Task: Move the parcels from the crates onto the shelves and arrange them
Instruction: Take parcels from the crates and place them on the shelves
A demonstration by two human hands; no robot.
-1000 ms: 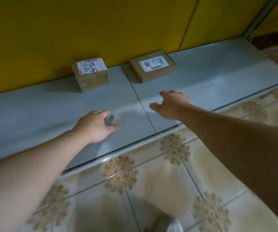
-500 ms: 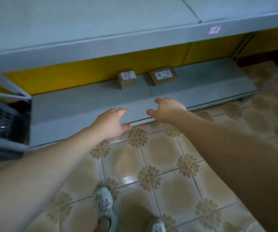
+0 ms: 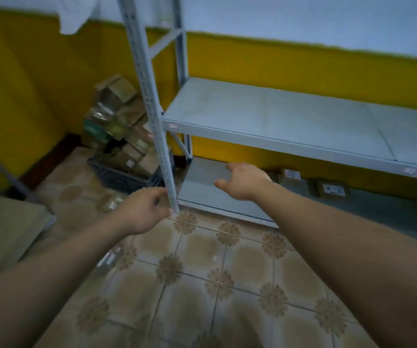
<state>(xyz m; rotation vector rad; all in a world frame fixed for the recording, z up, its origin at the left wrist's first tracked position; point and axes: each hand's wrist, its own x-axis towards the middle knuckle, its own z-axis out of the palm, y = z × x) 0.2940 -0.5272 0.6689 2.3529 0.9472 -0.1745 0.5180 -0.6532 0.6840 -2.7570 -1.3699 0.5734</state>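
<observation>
Currently, both hands are extended in front of the grey metal shelving unit [image 3: 277, 136] and hold nothing. Left hand [image 3: 142, 212]: fingers loosely curled, empty, just beside the perforated grey upright post [image 3: 152, 109]. Right hand [image 3: 246, 182]: fingers spread, empty, above the bottom shelf board [image 3: 202, 182]. Two brown cardboard parcels with white labels [image 3: 329, 189] lie on that board against the yellow wall [image 3: 290, 66]. Further brown parcels [image 3: 124, 131] are heaped in the dark plastic crate [image 3: 124, 178] left of the post.

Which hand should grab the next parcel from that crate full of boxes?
Probably the left hand. It is empty and sits nearer the dark crate, which lies left of the shelf post. The right hand reaches over the bottom shelf.
</observation>
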